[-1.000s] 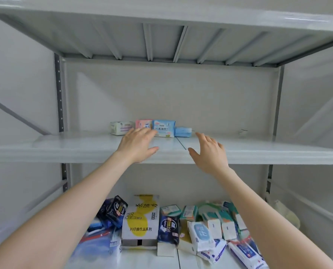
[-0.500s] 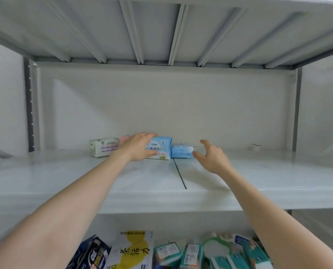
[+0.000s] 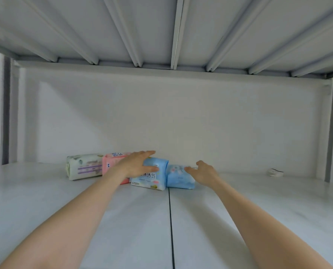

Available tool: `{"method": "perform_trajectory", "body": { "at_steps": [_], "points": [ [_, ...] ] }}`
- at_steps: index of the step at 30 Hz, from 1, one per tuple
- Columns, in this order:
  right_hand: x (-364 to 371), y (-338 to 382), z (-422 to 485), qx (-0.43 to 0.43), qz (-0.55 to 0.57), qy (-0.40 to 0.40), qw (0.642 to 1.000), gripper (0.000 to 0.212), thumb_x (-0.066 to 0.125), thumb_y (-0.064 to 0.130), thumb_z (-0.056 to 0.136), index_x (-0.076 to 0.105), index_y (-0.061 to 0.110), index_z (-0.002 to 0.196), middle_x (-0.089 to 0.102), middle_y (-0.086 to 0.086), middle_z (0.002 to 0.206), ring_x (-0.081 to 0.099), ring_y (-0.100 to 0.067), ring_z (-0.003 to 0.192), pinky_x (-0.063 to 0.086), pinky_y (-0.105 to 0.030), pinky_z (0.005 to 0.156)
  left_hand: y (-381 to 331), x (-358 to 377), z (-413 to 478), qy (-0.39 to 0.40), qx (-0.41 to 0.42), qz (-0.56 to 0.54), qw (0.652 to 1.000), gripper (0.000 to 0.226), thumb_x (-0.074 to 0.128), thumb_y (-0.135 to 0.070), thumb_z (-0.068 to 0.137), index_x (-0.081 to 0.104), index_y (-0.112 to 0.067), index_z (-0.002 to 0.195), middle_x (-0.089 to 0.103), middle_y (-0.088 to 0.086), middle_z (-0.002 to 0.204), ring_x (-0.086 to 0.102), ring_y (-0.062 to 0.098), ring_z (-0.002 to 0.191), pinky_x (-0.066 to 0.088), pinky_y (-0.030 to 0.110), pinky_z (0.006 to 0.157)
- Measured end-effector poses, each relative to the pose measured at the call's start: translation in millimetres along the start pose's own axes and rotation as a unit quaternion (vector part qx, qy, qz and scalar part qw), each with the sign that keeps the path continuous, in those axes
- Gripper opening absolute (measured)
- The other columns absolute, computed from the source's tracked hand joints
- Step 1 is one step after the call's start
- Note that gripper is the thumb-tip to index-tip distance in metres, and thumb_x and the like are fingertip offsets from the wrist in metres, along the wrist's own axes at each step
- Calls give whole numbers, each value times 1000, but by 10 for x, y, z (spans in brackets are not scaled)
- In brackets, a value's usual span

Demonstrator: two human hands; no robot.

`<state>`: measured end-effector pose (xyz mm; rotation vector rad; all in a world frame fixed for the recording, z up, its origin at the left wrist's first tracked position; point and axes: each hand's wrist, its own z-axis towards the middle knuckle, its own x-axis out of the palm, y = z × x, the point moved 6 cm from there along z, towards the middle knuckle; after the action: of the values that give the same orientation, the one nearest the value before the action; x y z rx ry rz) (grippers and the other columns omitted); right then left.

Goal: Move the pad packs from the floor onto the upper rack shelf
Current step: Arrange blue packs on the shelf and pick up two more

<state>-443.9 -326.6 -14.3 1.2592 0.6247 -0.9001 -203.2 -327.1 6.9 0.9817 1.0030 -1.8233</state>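
Several pad packs stand in a row at the back of the white rack shelf (image 3: 123,220): a pale green pack (image 3: 84,166), a pink pack (image 3: 111,162), a light blue pack (image 3: 154,176) and a smaller blue pack (image 3: 178,176). My left hand (image 3: 137,164) lies with straight fingers over the pink pack and the top of the light blue pack. The fingertips of my right hand (image 3: 203,172) touch the right end of the smaller blue pack.
A small white object (image 3: 275,172) lies at the back right of the shelf. A dark seam (image 3: 170,230) runs down the shelf's middle. The ribbed underside of the shelf above (image 3: 173,32) hangs overhead. Grey rack posts (image 3: 331,133) stand at both sides.
The view has risen and moved closer, so the floor packs have dropped out of sight. Both hands have reached deeper into the shelf and now touch the packs at the back.
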Motion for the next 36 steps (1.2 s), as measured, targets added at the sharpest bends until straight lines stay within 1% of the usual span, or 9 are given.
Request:
{"method": "perform_trajectory", "body": {
  "at_steps": [5,8,13,18,23,27,29,33,36],
  "points": [
    [234,13,119,34,17,60,997,69,36,56,96,34,7,145,43,-11,145,43,-28,130,35,-34,101,77,25,36,-4,-11,24,1000,77,54,-63,86,32,-26,150,38,0,152,34,21,140,29,36,113],
    [289,37,127,52,63,74,994,71,42,56,94,34,8,146,41,-10,147,43,-28,131,34,-33,102,66,-1,30,-6,-14,36,999,73,57,-63,85,39,-26,145,46,0,144,40,23,134,33,36,108],
    [300,13,140,58,152,68,984,64,62,52,85,50,9,130,54,-7,113,53,-25,99,40,-30,81,83,-16,5,3,-14,9,1000,65,62,-63,81,50,-30,136,53,-1,133,46,22,124,38,35,102],
    [339,66,136,41,290,66,954,35,74,30,81,60,9,106,61,-8,99,56,-23,84,44,-29,68,118,-47,-17,7,-13,-20,1000,63,66,-61,79,54,-31,133,54,-4,130,48,20,122,39,35,102],
    [260,74,36,39,377,41,925,46,80,15,74,51,13,110,62,-7,110,60,-25,100,50,-42,87,89,-141,-69,31,0,-33,999,59,79,-43,75,60,-25,128,59,-6,119,54,15,109,44,28,92],
    [204,79,-98,39,411,38,910,66,84,5,67,49,8,122,64,-9,115,64,-26,98,55,-37,73,63,-203,-102,33,11,-17,999,57,85,-38,68,64,-22,118,58,-6,111,54,15,102,46,29,88],
    [156,95,-181,28,401,36,915,56,84,2,65,58,3,114,68,-9,109,67,-23,87,55,-31,63,62,-217,-116,31,12,-19,999,51,86,-38,66,65,-21,110,57,-6,105,55,15,97,46,29,83],
    [23,56,-356,12,400,21,916,45,81,-3,64,65,0,106,72,-11,103,67,-23,80,58,-33,70,37,-214,-178,40,16,-57,997,36,86,-38,67,64,-24,92,61,-4,93,57,12,83,43,27,69],
    [-67,9,-532,4,405,14,914,43,81,-4,64,64,2,103,71,-7,97,67,-21,77,57,-30,66,-6,-219,-264,38,16,-83,996,34,86,-40,66,63,-28,87,61,-4,93,58,13,83,42,26,66]
  ]
}}
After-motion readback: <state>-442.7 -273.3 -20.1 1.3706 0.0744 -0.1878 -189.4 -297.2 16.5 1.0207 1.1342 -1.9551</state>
